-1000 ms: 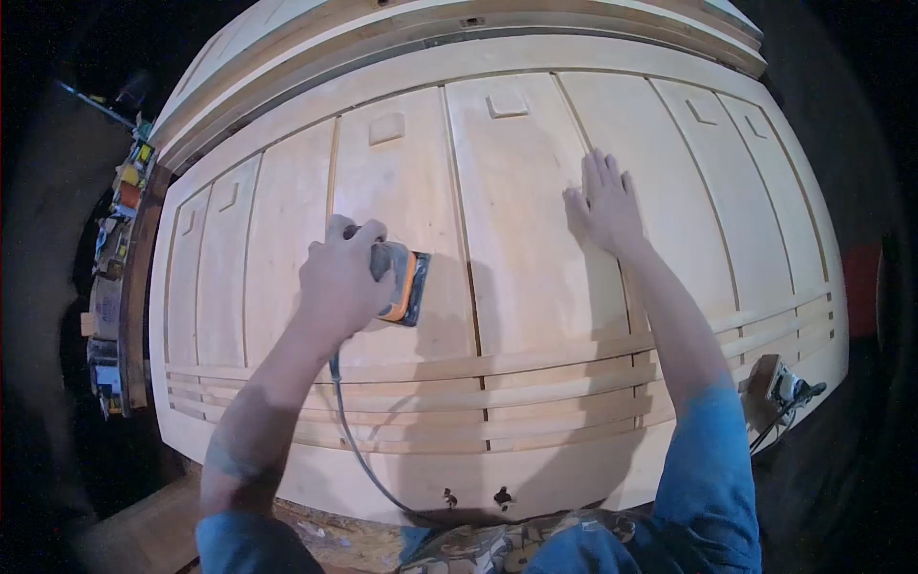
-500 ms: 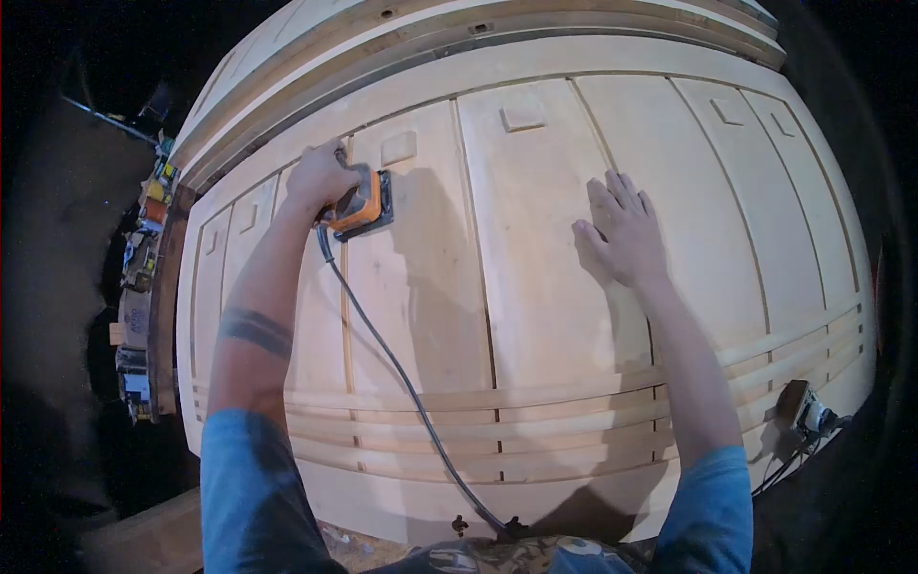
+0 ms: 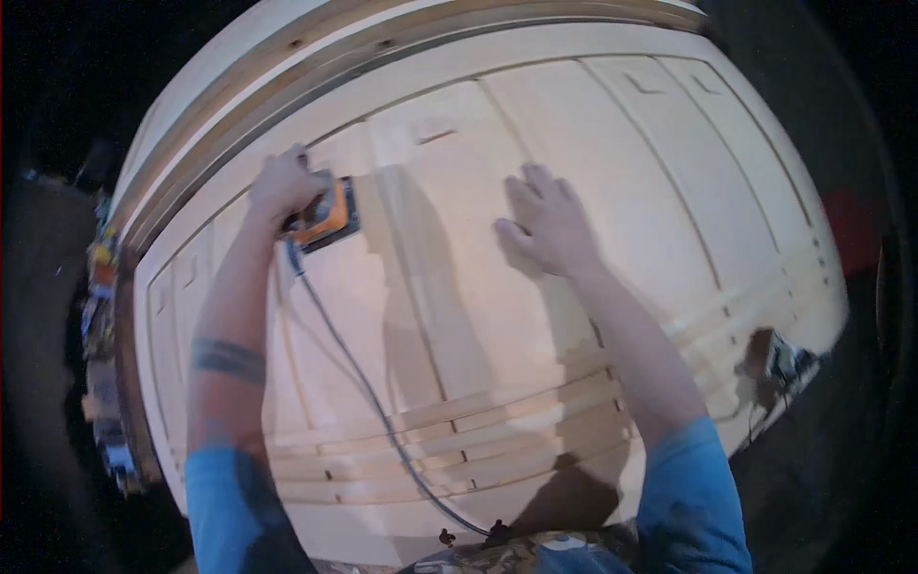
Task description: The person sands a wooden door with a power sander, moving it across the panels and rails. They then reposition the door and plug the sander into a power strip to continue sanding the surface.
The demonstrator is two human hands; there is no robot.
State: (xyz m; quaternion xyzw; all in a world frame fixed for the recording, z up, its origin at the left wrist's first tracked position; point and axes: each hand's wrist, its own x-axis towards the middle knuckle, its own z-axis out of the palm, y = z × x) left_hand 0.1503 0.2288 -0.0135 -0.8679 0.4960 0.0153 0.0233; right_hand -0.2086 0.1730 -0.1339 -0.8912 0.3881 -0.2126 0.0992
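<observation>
My left hand (image 3: 285, 191) is wrapped round an orange and dark power sander (image 3: 332, 212), whose flat black base rests on a large pale wooden panel (image 3: 459, 277). A grey cord (image 3: 359, 373) runs from the sander down to near my waist. On the right, my right hand (image 3: 555, 228) lies on the panel with its fingers stretched out and holds nothing. Its fingertips reach a long groove in the wood. The sander's top is partly hidden by my left hand, and the picture is blurred.
Slatted strips (image 3: 535, 407) cross the near part of the panel. A small device with cables (image 3: 790, 362) sits at the right edge. More wooden panels (image 3: 335, 48) lie at the far side. Assorted items (image 3: 100, 325) line the left side.
The whole view has turned, shifting the panel and both arms leftward in the picture. The sander appears slightly closer to the groove at its right. My right hand stays by the same groove.
</observation>
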